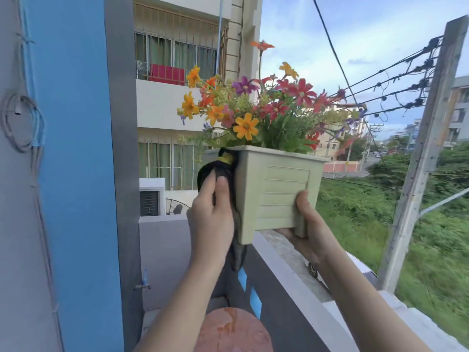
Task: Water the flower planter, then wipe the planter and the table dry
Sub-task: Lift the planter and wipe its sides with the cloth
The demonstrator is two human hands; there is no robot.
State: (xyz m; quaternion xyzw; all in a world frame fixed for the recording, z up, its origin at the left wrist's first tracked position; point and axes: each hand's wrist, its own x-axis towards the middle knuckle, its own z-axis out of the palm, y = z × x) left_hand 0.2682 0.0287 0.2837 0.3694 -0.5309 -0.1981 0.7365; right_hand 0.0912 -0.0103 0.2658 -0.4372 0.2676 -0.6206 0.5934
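A pale green rectangular planter (pixel 276 189) full of orange, red and purple flowers (pixel 256 110) is lifted off the balcony wall, tilted toward me. My right hand (pixel 304 229) grips its lower right corner from underneath, thumb on the front face. My left hand (pixel 213 219) holds a dark cloth (pixel 223 171) with a yellow patch against the planter's left side; the cloth's tail hangs down below the planter. A round reddish-brown table (pixel 233 331) shows at the bottom, with wet streaks on its top.
The grey balcony wall ledge (pixel 286 252) runs diagonally under the planter. A blue and grey pillar (pixel 76 174) stands on the left, with a small tap (pixel 144 283) low beside it. Beyond the ledge are a pole with cables (pixel 421 148), grass and buildings.
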